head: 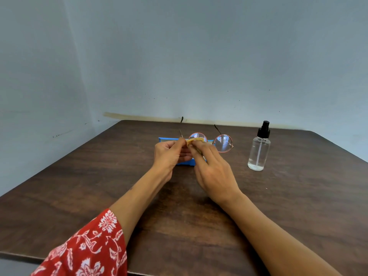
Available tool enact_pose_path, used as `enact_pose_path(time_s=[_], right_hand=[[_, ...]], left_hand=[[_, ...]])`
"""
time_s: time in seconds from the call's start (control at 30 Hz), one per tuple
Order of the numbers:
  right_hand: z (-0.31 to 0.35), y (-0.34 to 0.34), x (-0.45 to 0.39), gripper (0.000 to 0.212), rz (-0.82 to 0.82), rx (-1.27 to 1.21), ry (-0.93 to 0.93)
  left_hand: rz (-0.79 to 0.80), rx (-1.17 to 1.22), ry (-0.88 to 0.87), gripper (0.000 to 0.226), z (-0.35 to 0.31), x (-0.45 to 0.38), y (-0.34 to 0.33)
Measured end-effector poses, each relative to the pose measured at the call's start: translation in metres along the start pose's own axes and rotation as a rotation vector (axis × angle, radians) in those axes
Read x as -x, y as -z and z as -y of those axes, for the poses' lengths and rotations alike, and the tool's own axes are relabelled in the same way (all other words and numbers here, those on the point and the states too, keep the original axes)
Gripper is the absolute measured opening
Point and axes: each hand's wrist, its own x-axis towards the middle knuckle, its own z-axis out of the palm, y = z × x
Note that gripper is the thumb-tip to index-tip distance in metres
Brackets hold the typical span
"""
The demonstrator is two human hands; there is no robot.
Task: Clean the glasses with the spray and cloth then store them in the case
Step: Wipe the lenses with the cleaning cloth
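Round glasses (224, 143) with a thin reddish frame are held up above the table, temples pointing away from me. My left hand (171, 154) pinches the frame at the left lens's outer edge. My right hand (211, 168) presses a small yellowish cloth (196, 140) against the left lens. The right lens is uncovered and reflects light. A blue case (184, 163) lies on the table under my hands, mostly hidden by them. The clear spray bottle (258, 150) with a black pump top stands upright to the right, apart from both hands.
The dark wooden table (99, 186) reaches to a pale blue wall at the back and left. Its near edge runs along the bottom of the view. A red floral sleeve (85, 250) covers my left upper arm.
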Motion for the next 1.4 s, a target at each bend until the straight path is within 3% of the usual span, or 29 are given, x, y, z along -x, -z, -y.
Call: enact_pose_path(time_s=[0.2,0.43,0.63,0.87,1.1,1.3,1.4], right_hand=[[-0.007,0.0036,0.0028,0.041,-0.081,-0.041,-0.196],[0.0008,0.0013,0.0013,0.037,0.018,-0.028,-0.032],[-0.0073,0.0051,0.0042,0.042,-0.049,-0.125,-0.266],[0.0016,0.0015,0.0019,0.038,0.017,-0.054,-0.04],[-0.0057,0.0041,0.0033,0.04,-0.045,-0.071,-0.209],[0.001,0.0014,0.0023,0.037,0.019,-0.044,-0.059],[0.0003,0.0012,0.0026,0.036,0.013,-0.067,-0.098]], left_hand=[[-0.022,-0.008,0.029,0.017,-0.0026,0.0007,0.0003],[-0.025,0.007,0.014,0.018,-0.0032,0.001,0.0003],[-0.043,-0.004,0.031,0.017,-0.0049,-0.0001,0.001],[-0.042,0.016,0.01,0.02,-0.0043,-0.0002,0.0007],[-0.049,0.004,0.012,0.017,-0.0059,-0.0014,0.0033],[-0.053,0.006,0.016,0.016,-0.0049,-0.0017,0.0024],[-0.053,0.001,0.019,0.016,-0.0046,-0.0018,0.0018]])
